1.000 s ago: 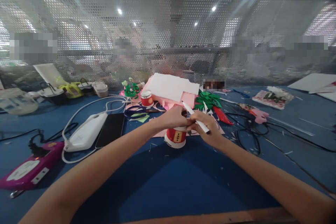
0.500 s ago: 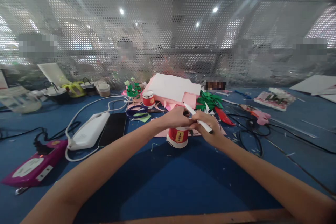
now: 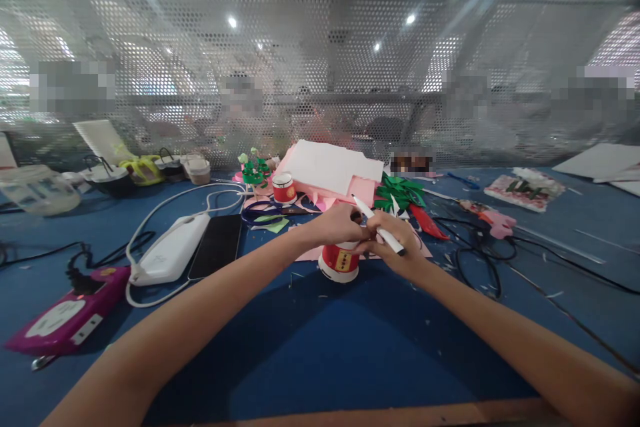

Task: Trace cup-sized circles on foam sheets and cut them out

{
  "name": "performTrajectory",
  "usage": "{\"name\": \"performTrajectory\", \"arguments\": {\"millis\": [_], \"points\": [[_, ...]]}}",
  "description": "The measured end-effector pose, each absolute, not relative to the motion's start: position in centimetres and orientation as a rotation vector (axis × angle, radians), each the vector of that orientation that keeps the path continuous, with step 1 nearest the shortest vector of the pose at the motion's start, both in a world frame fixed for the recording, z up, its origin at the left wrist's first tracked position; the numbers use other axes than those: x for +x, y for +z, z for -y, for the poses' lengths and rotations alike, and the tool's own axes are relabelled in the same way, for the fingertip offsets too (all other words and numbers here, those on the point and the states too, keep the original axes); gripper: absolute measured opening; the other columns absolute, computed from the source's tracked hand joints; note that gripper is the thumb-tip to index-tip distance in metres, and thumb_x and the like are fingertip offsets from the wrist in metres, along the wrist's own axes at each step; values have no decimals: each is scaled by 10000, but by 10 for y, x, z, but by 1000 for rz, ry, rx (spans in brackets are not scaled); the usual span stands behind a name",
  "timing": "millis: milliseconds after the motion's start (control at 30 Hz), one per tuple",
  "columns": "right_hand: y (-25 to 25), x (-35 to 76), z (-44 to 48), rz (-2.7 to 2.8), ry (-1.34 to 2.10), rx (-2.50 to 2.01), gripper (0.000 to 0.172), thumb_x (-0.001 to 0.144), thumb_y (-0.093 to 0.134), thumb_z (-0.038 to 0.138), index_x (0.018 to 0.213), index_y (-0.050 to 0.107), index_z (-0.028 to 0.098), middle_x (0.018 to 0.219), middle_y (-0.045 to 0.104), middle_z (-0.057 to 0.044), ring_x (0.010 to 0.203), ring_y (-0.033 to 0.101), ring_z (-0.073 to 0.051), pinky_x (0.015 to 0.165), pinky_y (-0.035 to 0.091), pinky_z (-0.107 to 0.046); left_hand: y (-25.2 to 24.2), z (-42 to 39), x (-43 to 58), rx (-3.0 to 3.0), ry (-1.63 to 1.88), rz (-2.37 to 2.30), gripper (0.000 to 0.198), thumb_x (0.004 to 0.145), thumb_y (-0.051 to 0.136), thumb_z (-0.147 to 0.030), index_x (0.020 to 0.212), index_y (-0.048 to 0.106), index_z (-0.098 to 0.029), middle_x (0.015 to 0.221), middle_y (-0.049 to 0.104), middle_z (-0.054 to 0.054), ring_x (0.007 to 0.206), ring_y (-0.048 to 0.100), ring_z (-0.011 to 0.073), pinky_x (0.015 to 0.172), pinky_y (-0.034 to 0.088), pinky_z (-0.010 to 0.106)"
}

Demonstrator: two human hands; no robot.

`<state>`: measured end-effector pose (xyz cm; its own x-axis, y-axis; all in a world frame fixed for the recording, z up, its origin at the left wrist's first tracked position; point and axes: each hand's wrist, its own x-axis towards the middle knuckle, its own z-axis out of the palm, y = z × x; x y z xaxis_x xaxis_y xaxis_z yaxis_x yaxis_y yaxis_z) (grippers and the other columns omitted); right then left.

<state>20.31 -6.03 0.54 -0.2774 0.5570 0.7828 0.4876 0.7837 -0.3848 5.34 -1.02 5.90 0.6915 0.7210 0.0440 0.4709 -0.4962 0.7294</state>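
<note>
A red and white paper cup (image 3: 340, 263) stands upside down on the blue table (image 3: 320, 347). My left hand (image 3: 339, 225) is closed over its top, fingers curled on it. My right hand (image 3: 395, 245) meets the left just above the cup and grips a white pen (image 3: 379, 225) that slants up to the left. What the fingertips pinch between the two hands is hidden.
A stack of pink and white paper (image 3: 330, 170), a second red cup (image 3: 285, 188), green paper leaves (image 3: 400, 192) and blue scissors (image 3: 260, 212) lie behind. A white power bank (image 3: 170, 257), black phone (image 3: 216, 247), magenta device (image 3: 65, 313) sit left. Black cables (image 3: 475, 260) lie right. A perforated screen (image 3: 320, 73) backs the table.
Both hands stay on the cup, nearly unmoved. The view has shifted slightly.
</note>
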Motion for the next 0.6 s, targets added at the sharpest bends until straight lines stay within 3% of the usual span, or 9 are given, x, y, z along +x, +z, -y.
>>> {"name": "performTrajectory", "arguments": {"millis": [100,233,400,600], "points": [[4,204,59,1922,63,-771,121,861,505,271,765,492,199,681,490,-4,603,457,-127,558,375,-259,59,10,54,2135,443,-902,187,614,606,-278,599,460,-163,585,494,-18,561,460,105,504,338,253],[2,204,57,1896,106,-748,169,897,429,240,752,504,196,662,493,-1,568,447,-116,546,369,-256,57,8,55,2052,436,-919,226,583,649,-291,620,467,-164,592,514,-15,564,486,115,519,356,263],[4,203,60,1906,73,-743,152,837,547,303,737,505,197,667,489,0,602,468,-130,558,375,-264,56,6,55,2190,435,-920,170,616,590,-273,584,464,-164,571,493,-19,530,444,99,494,321,252],[0,205,57,1775,8,-807,218,886,452,227,675,494,195,595,474,15,549,456,-118,549,367,-259,55,7,55,2106,433,-899,122,599,599,-235,610,500,-165,574,551,-4,563,530,128,529,380,254]]}}
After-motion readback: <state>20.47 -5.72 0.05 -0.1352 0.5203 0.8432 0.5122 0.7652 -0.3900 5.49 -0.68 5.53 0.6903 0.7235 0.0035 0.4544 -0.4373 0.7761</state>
